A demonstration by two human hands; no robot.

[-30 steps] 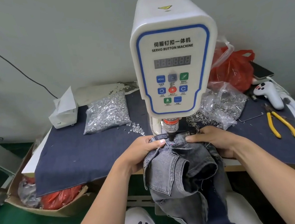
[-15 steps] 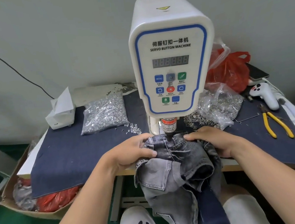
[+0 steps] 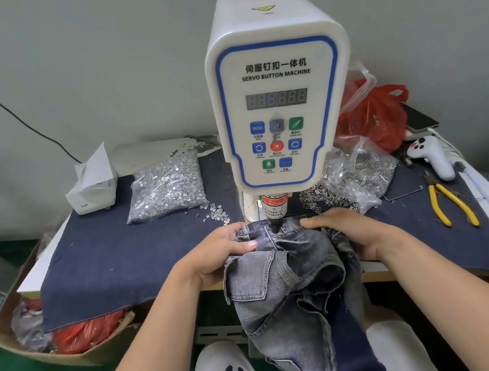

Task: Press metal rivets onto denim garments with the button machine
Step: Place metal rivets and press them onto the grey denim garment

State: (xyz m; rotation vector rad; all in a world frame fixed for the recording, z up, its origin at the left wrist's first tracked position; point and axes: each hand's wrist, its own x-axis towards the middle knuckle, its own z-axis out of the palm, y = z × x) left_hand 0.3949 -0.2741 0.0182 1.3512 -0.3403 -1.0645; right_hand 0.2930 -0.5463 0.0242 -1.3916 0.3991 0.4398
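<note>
A white servo button machine [image 3: 279, 89] stands at the middle of the table, its dark press head [image 3: 275, 224] pointing down onto a grey denim garment [image 3: 290, 274]. The denim's top edge lies under the head and the rest hangs over the table's front edge into my lap. My left hand [image 3: 217, 252] grips the fabric on the left of the head, thumb on top. My right hand [image 3: 346, 231] holds the fabric on the right, fingers curled over its bunched edge.
A clear bag of silver rivets [image 3: 167, 188] lies left of the machine, another bag of metal rings [image 3: 355, 175] to the right. Yellow pliers [image 3: 452, 204], a white controller [image 3: 431, 154], a red bag [image 3: 375, 115] and a tissue box [image 3: 92, 184] sit around. Dark denim cloth [image 3: 123, 254] covers the table.
Both hands have shifted the denim slightly under the press head, and the left hand's grip has moved lower on the fabric. The camera view has tilted a little.
</note>
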